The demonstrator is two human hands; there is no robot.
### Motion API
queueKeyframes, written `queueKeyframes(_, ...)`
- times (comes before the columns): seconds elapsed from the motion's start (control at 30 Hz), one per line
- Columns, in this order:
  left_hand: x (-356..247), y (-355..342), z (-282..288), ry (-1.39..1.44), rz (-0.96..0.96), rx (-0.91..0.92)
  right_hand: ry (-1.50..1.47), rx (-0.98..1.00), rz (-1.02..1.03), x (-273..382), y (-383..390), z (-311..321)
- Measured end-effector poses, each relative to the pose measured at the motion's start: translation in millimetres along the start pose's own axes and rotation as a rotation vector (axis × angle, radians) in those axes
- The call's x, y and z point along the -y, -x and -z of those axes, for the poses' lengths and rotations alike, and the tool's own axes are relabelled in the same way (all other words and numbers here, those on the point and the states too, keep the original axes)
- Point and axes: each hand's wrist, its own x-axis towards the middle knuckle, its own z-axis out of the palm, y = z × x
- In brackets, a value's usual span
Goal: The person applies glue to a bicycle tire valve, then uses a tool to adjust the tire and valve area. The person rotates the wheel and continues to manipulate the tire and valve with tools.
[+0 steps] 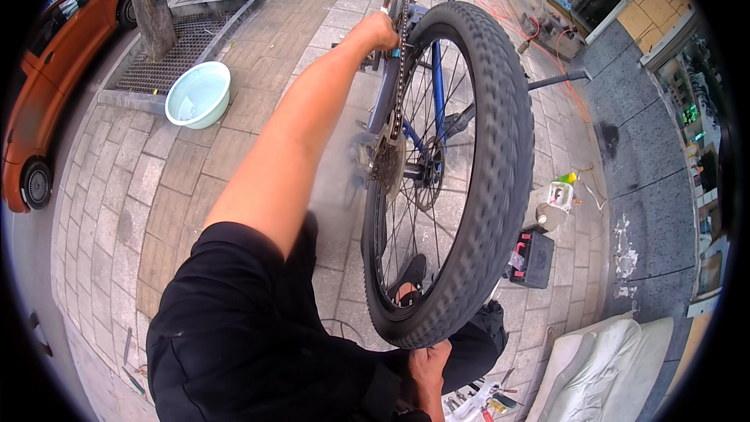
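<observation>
A bicycle's rear wheel with a knobbly black tyre [500,148] stands in front of me, its tread smeared by motion. My left arm reaches forward along the chain [401,70]. At its end my left hand [378,32] is closed at the crank, around what looks like a pedal, mostly hidden by the hand. Nearer me are the rear sprockets [386,166], with a blurred derailleur beside them. Blue frame tubes [438,90] show through the spokes. My right hand [430,361] is curled shut just below the tyre's near edge; whatever is in it is hidden.
A pale green basin [198,95] sits on the paving at left, near a tree trunk [146,4] and an orange car [66,70]. At right are a black toolbox [532,259], a whitish container [549,205] and a pale padded seat [601,371]. Several tools [480,402] lie near my right hand.
</observation>
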Motion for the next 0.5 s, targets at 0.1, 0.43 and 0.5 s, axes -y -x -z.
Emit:
queueKeyframes(0.1,0,-2,-2,-0.009,0.006,0.001,-0.011,-0.047,0.042,18,-2,5)
queueKeyframes(0.43,-1,1,0,0.027,0.012,0.011,-0.113,-0.097,0.239,62,-4,11)
queueKeyframes(0.5,-1,1,1,0.015,0.002,0.008,0.052,-0.008,0.293,75,-7,14)
